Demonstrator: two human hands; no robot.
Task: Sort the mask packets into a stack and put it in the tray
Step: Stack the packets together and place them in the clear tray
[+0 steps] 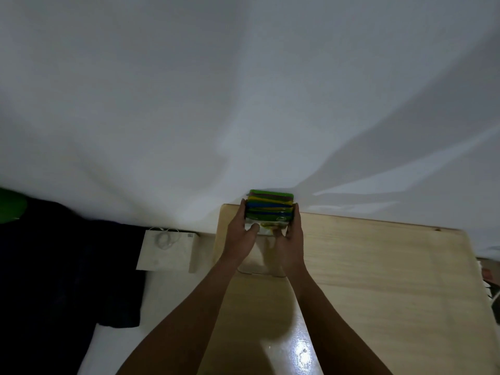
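A stack of mask packets [270, 208], with green, yellow and blue edges showing and a white-and-yellow packet nearest me, is held at the far left corner of the wooden table [378, 280]. My left hand [240, 234] presses its left side and my right hand [290, 236] its right side. Both thumbs rest on the near packet. A clear tray [259, 269] lies on the table just below the hands, between my wrists, only its faint outline showing.
A white wall fills the upper view behind the table. Left of the table stands a white box [165, 250] with a coiled white cable on it. Dark cloth [67, 266] lies further left. Some items show at the right edge.
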